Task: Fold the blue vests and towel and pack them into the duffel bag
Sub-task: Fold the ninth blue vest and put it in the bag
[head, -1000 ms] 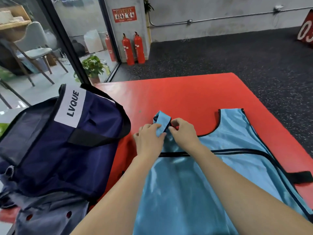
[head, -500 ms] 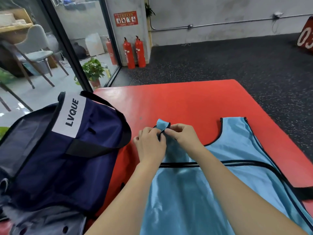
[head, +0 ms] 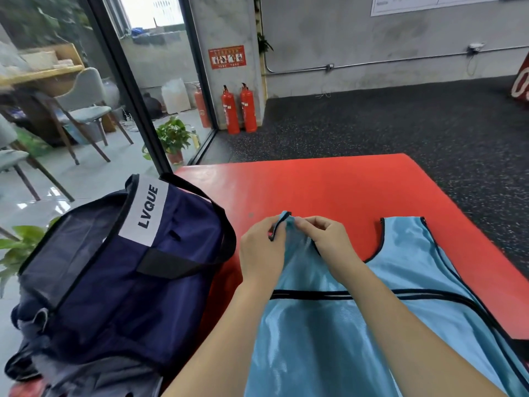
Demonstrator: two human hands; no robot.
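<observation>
A light blue vest point(head: 329, 325) with black trim lies flat on the red mat point(head: 329, 193), its shoulder straps pointing away from me. My left hand point(head: 262, 250) and my right hand point(head: 329, 239) both pinch the vest's left shoulder strap, which is bunched between my fingertips. The vest's right strap lies flat on the mat. A navy duffel bag point(head: 120, 270) with a white LVQUE label stands at the mat's left side, touching my left forearm. Grey cloth point(head: 94, 376) pokes out under the bag's near end.
The mat's far and right edges drop to dark speckled floor point(head: 400, 124). Two red fire extinguishers point(head: 239, 110) stand by the far wall. A glass partition point(head: 137, 110) runs along the left, with potted plants point(head: 173, 138) and chairs point(head: 80, 110) behind it.
The left shoulder strap has been gathered from a flat loop into a narrow bunch between both hands. My head has tipped up, showing more of the room.
</observation>
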